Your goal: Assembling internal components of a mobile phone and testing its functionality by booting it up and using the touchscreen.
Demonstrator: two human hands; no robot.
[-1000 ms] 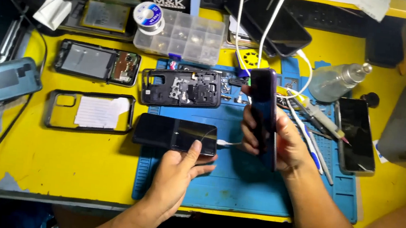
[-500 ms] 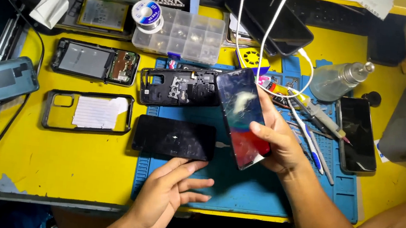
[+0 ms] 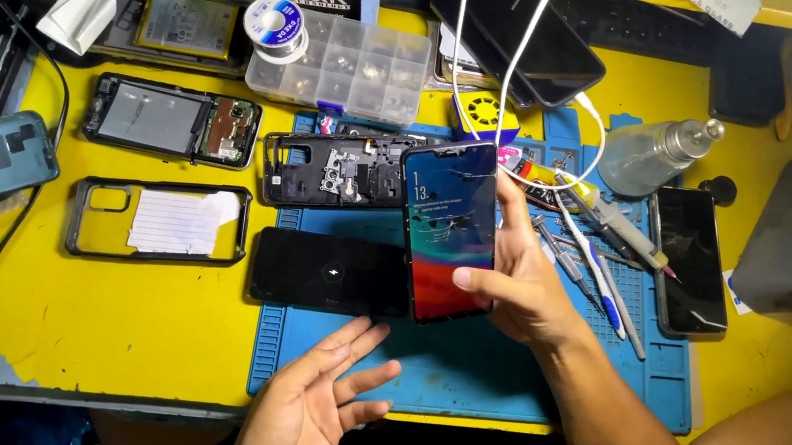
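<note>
I read this as a phone repair workshop: opened handsets (image 3: 171,120) beyond my hands (image 3: 522,285), blue work mat (image 3: 497,380) beneath them, parts organiser (image 3: 353,71) and solder spool (image 3: 274,25) farther off on the yellow surface (image 3: 111,320).

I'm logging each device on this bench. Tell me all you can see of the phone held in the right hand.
The phone is a slim dark slab with a glossy glass front. Its screen is lit, blue-green above and red below, with cracks near the middle. It is held upright, tilted slightly, above the blue mat. The right hand grips its right edge, thumb on the lower screen. Its lower left corner overlaps a dark phone lying flat.
</note>
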